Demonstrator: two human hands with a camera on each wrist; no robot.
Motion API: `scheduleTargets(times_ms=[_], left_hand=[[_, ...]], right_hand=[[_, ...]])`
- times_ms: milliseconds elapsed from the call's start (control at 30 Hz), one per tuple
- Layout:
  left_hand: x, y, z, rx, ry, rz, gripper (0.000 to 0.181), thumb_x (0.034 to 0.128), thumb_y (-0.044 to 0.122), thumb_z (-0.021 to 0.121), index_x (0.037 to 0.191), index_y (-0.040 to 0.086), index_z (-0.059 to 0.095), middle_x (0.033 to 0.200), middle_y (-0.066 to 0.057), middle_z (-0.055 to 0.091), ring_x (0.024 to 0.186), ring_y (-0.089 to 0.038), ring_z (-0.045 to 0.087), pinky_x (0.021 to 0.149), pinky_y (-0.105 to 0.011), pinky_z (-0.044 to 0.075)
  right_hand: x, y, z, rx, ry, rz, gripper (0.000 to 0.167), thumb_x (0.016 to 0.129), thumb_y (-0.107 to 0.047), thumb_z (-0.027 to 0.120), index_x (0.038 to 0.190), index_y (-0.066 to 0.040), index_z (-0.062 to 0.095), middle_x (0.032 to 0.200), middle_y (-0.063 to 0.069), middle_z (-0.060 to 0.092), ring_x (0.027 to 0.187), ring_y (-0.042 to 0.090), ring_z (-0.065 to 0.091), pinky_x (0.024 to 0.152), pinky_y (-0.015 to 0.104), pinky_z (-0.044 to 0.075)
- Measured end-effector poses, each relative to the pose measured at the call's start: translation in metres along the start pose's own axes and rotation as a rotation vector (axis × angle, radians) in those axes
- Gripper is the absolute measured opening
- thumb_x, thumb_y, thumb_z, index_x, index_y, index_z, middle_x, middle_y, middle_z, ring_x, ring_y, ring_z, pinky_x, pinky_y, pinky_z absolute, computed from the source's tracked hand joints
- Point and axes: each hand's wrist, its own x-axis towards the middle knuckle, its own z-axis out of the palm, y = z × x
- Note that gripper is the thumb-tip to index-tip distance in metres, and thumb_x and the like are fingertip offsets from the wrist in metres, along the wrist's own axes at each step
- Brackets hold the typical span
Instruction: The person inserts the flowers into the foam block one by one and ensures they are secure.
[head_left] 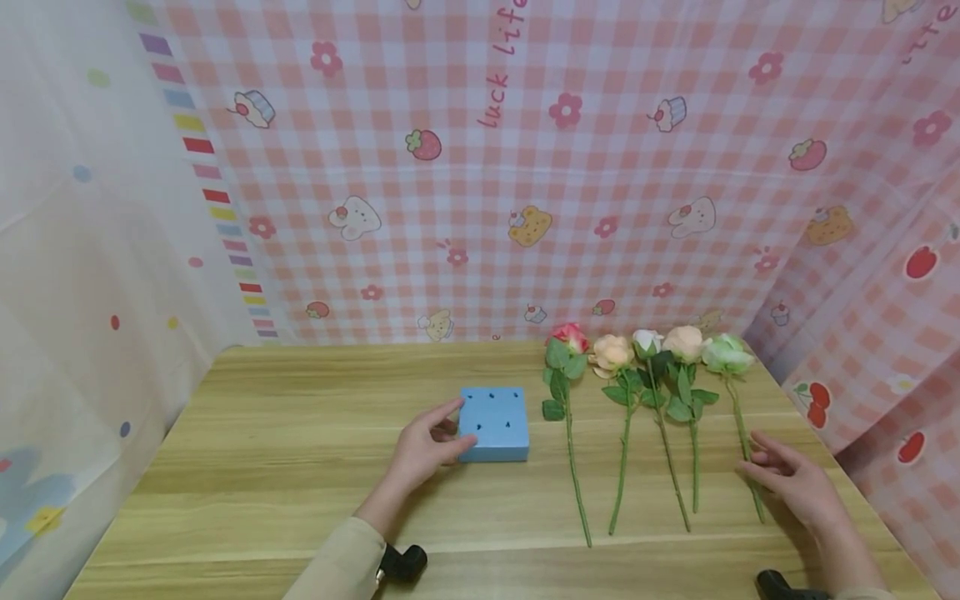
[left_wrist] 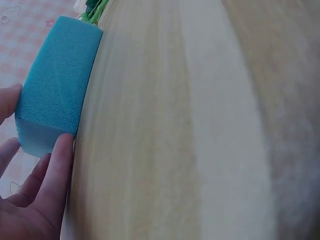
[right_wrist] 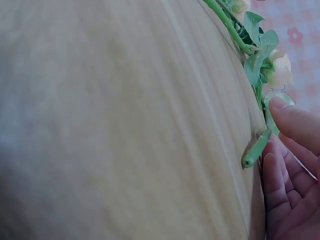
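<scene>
A light blue foam block (head_left: 493,417) with several small dark holes in its top lies on the wooden table. At its left side is my left hand (head_left: 427,446), thumb and fingers spread and touching it; in the left wrist view a fingertip rests against the block's (left_wrist: 62,75) lower corner. Over on the right, my right hand (head_left: 802,483) is at the stem of a pale green artificial rose (head_left: 727,354). In the right wrist view the cut stem end (right_wrist: 256,151) lies between thumb and fingers, which are not closed round it.
Left of the green rose, more artificial roses lie side by side: a peach one (head_left: 684,343), a white one (head_left: 647,343), another peach one (head_left: 613,353) and a red-pink one (head_left: 572,337). A checked pink curtain (head_left: 465,183) hangs behind the table (head_left: 285,433).
</scene>
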Motion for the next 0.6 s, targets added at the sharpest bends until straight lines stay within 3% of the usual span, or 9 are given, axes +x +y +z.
scheduleTargets(times_ms=[267, 600], left_hand=[[0.0018, -0.0035, -0.0017, -0.051, -0.018, -0.019, 0.066, 0.0821, 0.020, 0.083, 0.142, 0.016, 0.056, 0.110, -0.014, 0.061, 0.095, -0.026, 0.061, 0.068, -0.032, 0.061], [0.0000, 0.0007, -0.0045, -0.063, -0.036, -0.031, 0.067, 0.0817, 0.017, 0.083, 0.143, 0.015, 0.055, 0.112, -0.014, 0.061, 0.096, -0.026, 0.061, 0.070, -0.034, 0.061]], right_hand=[[0.0019, -0.0017, 0.0024, -0.060, 0.024, -0.007, 0.074, 0.093, -0.028, 0.072, 0.146, 0.011, 0.037, 0.092, -0.015, 0.061, 0.082, -0.009, 0.050, 0.064, 0.021, 0.051], [0.0063, -0.0039, 0.0038, -0.136, 0.079, -0.006, 0.065, 0.092, -0.023, 0.074, 0.137, 0.015, 0.046, 0.085, -0.009, 0.064, 0.076, -0.009, 0.049, 0.065, 0.012, 0.046]])
